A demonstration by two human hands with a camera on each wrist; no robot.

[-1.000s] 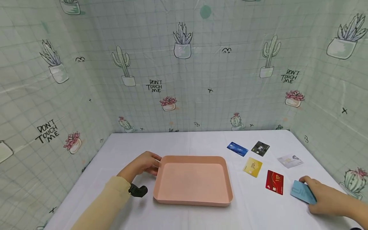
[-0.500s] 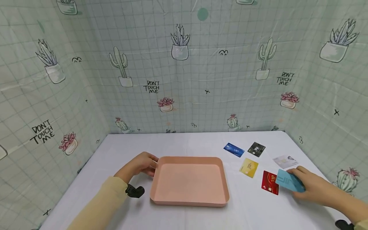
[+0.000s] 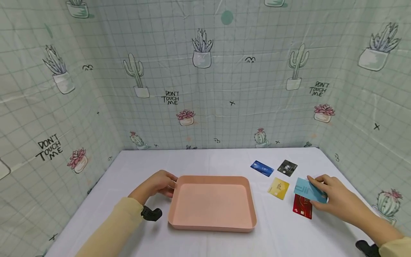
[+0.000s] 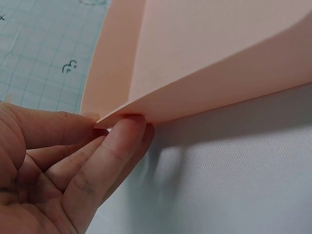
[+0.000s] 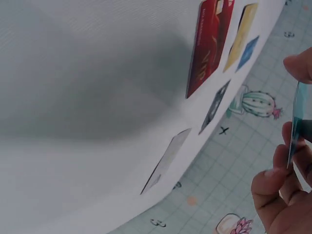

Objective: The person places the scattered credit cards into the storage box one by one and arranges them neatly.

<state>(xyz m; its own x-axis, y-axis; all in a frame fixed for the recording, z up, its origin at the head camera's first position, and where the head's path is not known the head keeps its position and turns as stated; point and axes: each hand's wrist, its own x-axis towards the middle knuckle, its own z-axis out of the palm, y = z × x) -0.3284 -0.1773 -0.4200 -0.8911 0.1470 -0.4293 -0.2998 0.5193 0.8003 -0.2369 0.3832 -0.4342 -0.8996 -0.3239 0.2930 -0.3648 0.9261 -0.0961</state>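
Head view: right fingers (image 3: pixel 319 185) pinch the light-blue card (image 3: pixel 305 189) by its right end; left fingers (image 3: pixel 168 182) pinch the tray (image 3: pixel 212 203).

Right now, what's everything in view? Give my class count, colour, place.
Tray: 1, pink, on table
Held card: 1, light blue, right hand
Red card: 1, red, partly behind held card
Yellow card: 1, yellow, beside tray
Dark-blue card: 1, dark blue, behind yellow card
Black card: 1, black, beside dark-blue card
Whitish card: 1, whitish, near table edge
Table: 1, white, beneath
Backdrop: 1, greenish, around table
Wristbands: 2, black, wrists
Sleeves: 2, pale yellow, arms
Left hand: 1, bare, at tray
Right hand: 1, bare, above table
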